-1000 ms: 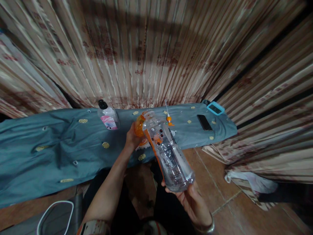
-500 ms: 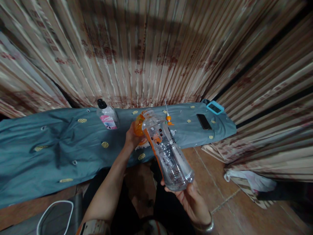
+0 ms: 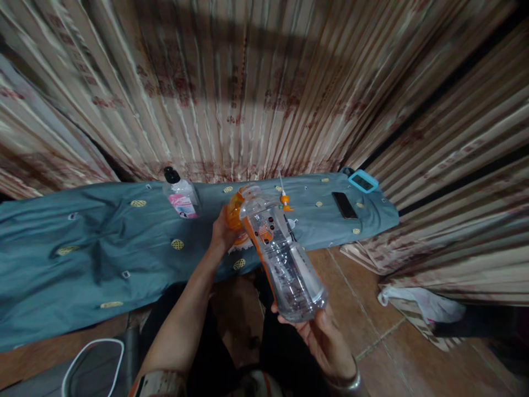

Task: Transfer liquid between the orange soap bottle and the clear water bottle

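Observation:
My left hand [image 3: 223, 231] is wrapped round a small orange see-through bottle [image 3: 235, 212]; the hand hides part of it. In my right hand [image 3: 320, 339] is the base of a large clear plastic bottle [image 3: 287, 264] with an orange and white label. This large bottle is tilted, its base towards me and its neck end up at the orange bottle's mouth. Whether the two necks touch I cannot tell. Beyond them, an orange pump head [image 3: 285, 199] with a thin tube lies on the blue-green cloth [image 3: 210, 220].
A clear pump bottle [image 3: 183, 199] with a black top and pink label stands on the left of the cloth. To the right lie a dark phone [image 3: 344, 205] and a light-blue digital clock [image 3: 363, 181]. Pleated curtains [image 3: 243, 99] hang behind. Tiled floor [image 3: 351, 292] shows below.

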The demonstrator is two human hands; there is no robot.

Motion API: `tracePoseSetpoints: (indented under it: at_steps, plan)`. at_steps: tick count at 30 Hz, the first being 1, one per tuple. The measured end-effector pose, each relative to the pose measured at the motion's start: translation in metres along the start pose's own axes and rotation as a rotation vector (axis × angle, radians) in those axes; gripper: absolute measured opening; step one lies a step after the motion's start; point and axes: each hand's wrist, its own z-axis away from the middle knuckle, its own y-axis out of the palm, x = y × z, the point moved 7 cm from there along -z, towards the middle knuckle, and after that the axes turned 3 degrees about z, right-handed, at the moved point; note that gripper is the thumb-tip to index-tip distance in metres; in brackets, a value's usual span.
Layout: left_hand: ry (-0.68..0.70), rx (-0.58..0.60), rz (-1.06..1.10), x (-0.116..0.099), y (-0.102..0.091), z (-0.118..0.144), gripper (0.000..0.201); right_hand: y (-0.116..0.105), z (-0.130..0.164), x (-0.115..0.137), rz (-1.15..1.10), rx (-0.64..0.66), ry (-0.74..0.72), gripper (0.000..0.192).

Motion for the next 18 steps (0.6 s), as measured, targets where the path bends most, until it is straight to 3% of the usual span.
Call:
tracePoseSetpoints:
  at_steps: [18]
  plan:
    - [-0.025, 0.033, 0.027, 0.0025, 0.0014, 0.0017, 0.054, -0.0031, 0.0009, -0.0012, 0.023, -0.059, 0.012, 0.029]
